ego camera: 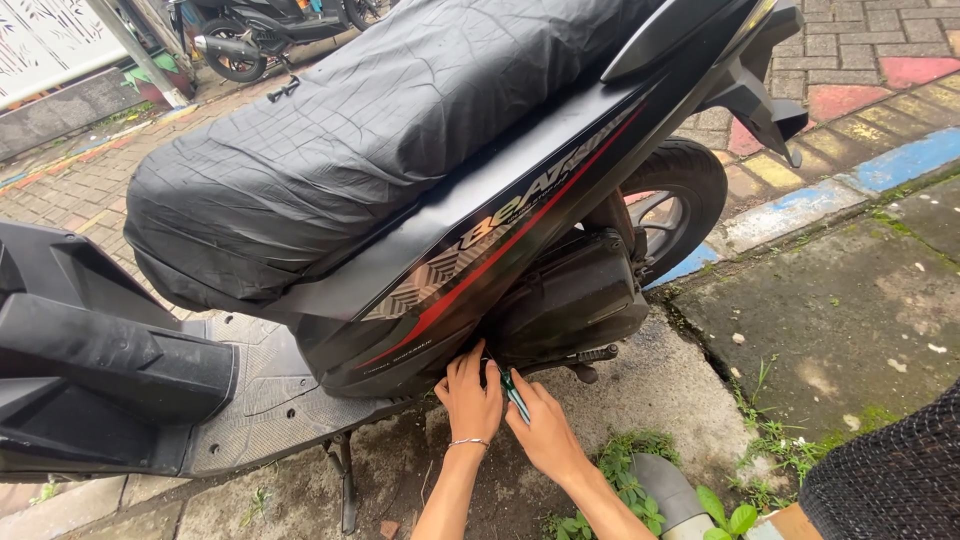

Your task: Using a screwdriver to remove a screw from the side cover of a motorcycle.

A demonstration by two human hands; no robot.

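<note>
A black scooter with a wrinkled black seat cover stands in front of me. Both my hands reach under its lower side panel. My left hand, with a thin bracelet at the wrist, presses its fingers against the underside of the panel. My right hand is closed around a green-handled tool, likely a screwdriver, whose tip points up under the bodywork and is hidden there.
The rear wheel is at the right, the ribbed footboard at the left, and a stand leg is below. The ground is cracked concrete with weeds. Painted paving bricks and another motorcycle lie beyond. A dark mesh-textured shape fills the lower right.
</note>
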